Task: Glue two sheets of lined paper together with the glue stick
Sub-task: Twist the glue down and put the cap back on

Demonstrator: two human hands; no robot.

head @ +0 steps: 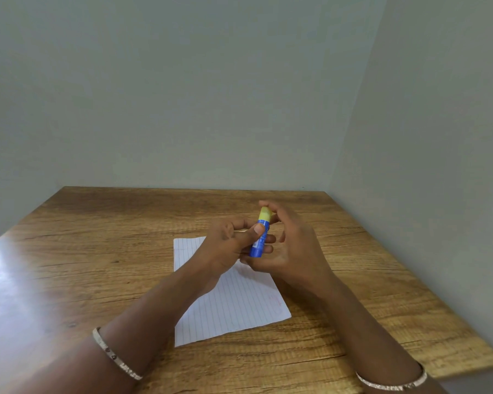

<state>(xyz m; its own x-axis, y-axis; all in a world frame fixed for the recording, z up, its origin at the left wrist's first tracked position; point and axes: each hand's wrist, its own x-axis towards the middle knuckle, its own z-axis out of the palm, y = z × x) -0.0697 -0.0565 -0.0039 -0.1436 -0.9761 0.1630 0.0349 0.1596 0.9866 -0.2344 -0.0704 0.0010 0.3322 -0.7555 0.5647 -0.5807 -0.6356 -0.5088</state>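
Glue stick wrapped in left hand grip, right hand fingers pinching yellow cap

lined paper — partly under forearms

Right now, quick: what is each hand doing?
Left hand: closed around the blue body of the glue stick, held above the lined paper.
Right hand: fingertips on the yellow cap, the other fingers loosely open.
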